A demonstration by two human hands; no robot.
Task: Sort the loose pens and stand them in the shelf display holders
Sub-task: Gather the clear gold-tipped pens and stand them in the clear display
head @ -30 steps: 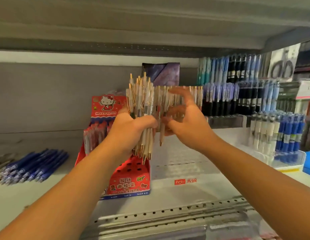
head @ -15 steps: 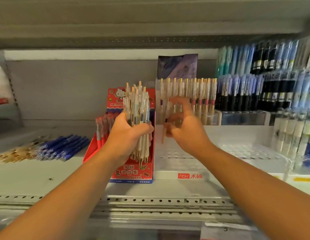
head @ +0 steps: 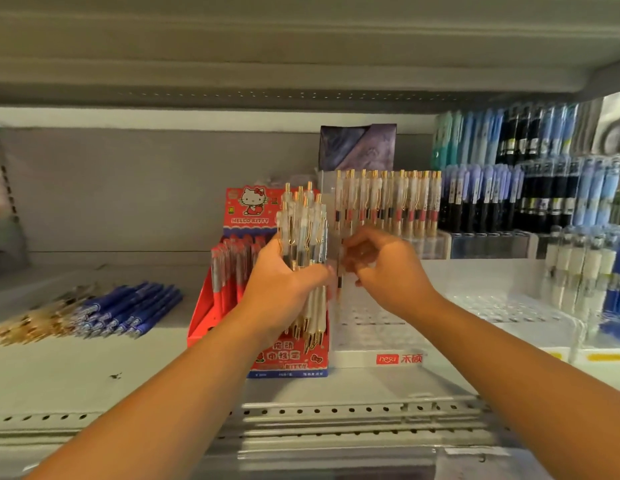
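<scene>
Your shelf (head: 94,368) carries a white display holder (head: 370,327) at centre with a row of white-and-gold pens (head: 388,202) standing upright along its back, a red carton (head: 246,209) of red pens just beside its left side, and a heap of blue pens (head: 128,310) lying flat well to the left. Your left hand (head: 280,289) is clamped round a bundle of white-and-gold pens (head: 301,230), held upright before the red carton, tips down. Your right hand (head: 384,268), just beside it over the holder's left edge, pinches a single pen (head: 340,271) in curled fingers; that pen is upright and blurred.
</scene>
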